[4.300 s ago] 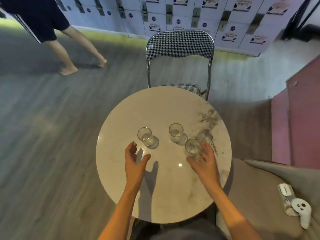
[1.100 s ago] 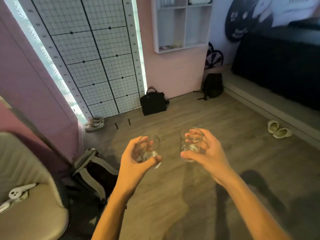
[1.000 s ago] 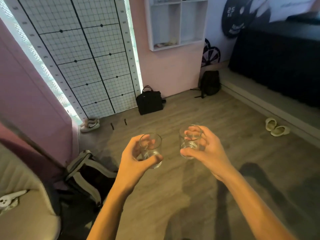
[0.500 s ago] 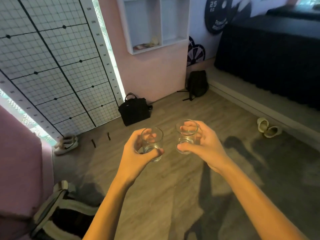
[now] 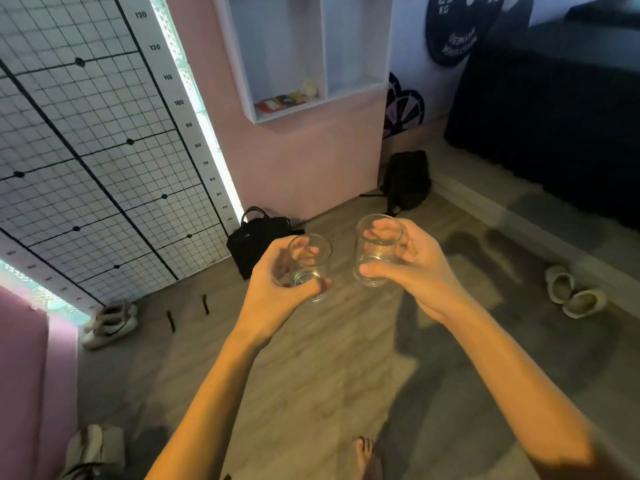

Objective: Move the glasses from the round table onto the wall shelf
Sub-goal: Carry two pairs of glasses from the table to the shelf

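1. Carrying is the step in hand, as I judge it: the person holds one glass in each hand, out in front of the body above the wooden floor [image 5: 311, 368], facing the white wall shelf [image 5: 311, 57] on the pink wall.
2. The left hand [image 5: 273, 292] is wrapped around the left tumbler [image 5: 310, 268], thumb across its lower front and fingers curled behind, visible through the glass.
3. The right hand [image 5: 415, 271] grips the right tumbler [image 5: 379, 251] the same way, thumb low on the near side, fingers round the far side.
4. Both tumblers are clear, short and straight-sided with thick bases. They look empty, and both are held roughly upright, close to each other but not touching.
5. The round table is out of view, so whether other glasses wait there cannot be told.
6. The shelf has two open compartments. The left one holds small items on its floor, among them a red flat object [image 5: 273, 105]; the right one looks bare.
7. The next move likely calls for stepping closer, raising the glasses to shelf level and setting each down on its base. A black handbag [image 5: 259, 244] stands on the floor below the shelf, so footing near it needs care.
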